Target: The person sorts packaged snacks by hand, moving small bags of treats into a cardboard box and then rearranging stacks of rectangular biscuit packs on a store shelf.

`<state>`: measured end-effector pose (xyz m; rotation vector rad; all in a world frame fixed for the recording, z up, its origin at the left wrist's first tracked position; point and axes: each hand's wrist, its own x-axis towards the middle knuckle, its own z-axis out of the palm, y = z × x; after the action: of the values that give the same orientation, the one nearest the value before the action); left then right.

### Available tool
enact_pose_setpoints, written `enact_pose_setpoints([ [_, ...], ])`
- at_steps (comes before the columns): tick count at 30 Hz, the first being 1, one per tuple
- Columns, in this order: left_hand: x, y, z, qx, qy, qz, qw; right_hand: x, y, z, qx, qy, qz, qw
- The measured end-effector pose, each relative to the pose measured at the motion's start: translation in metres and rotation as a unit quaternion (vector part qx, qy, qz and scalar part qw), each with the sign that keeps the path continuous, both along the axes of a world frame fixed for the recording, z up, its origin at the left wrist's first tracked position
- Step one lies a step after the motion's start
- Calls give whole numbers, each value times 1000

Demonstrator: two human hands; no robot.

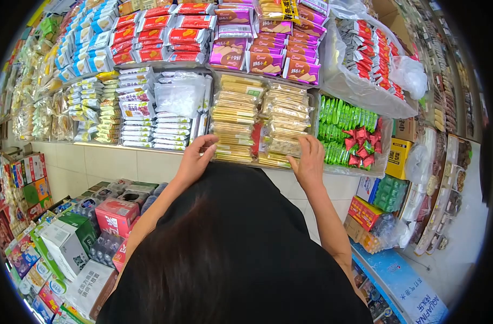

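Observation:
Two stacks of clear-wrapped, pale flat biscuit packets, a left stack (pixel 233 116) and a right stack (pixel 286 116), stand side by side in a display bin in the head view. My left hand (pixel 197 159) is at the left stack's front left corner, its fingers bent and its thumb apart. At the near right corner of the right stack is my right hand (pixel 309 164). Its fingers touch the packets' edge, with the thumb spread lower down. I see nothing held in either hand. Something red (pixel 256 137) shows between the two stacks.
White packets (pixel 173 127) under a clear plastic bag lie left. Green packets (pixel 343 119) and red-wrapped pieces (pixel 361 144) fill the bin on the right. Purple wafer packets (pixel 302 67) and red packets (pixel 190 35) stand behind. Boxes (pixel 117 213) are stacked low on the left.

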<state>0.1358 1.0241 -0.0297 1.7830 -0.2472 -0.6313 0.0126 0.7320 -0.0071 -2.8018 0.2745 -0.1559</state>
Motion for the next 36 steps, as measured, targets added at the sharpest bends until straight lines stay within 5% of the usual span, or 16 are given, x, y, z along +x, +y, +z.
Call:
enact_pose_setpoints([
  [17, -15, 21, 2, 4, 26, 41, 999, 35, -7, 5, -56, 47, 64, 995],
  [36, -9, 15, -3, -7, 32, 18, 999, 34, -14, 12, 42, 70, 105, 991],
])
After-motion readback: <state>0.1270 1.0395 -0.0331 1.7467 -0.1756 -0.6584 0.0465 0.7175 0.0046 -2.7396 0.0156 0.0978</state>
